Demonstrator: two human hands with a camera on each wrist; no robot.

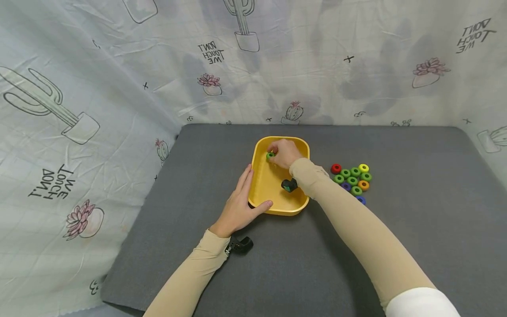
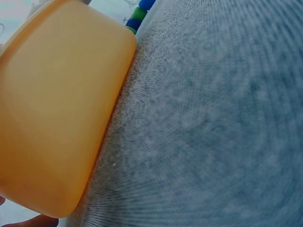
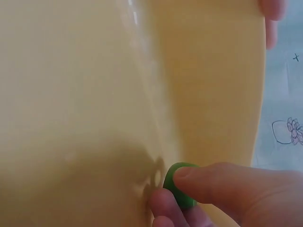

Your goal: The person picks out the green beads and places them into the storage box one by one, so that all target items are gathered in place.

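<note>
A yellow plastic tray (image 1: 273, 193) with raised walls stands on the grey table. Inside its far left part, my right hand (image 1: 286, 153) pinches a green ring (image 1: 270, 156) between thumb and fingers. The right wrist view shows the green ring (image 3: 179, 184) close to the tray's floor and side wall. My left hand (image 1: 239, 204) rests along the tray's left wall and near corner, fingers straight and thumb stretched over the near rim. The tray's outer wall (image 2: 61, 109) fills much of the left wrist view.
Right of the tray, several rings lie grouped on the table (image 1: 416, 211): green rings (image 1: 352, 181), a red ring (image 1: 336, 168), a yellow ring (image 1: 363, 167), an orange ring (image 1: 363, 185) and blue ones, partly behind my right forearm. A patterned curtain (image 1: 317, 66) hangs behind the table.
</note>
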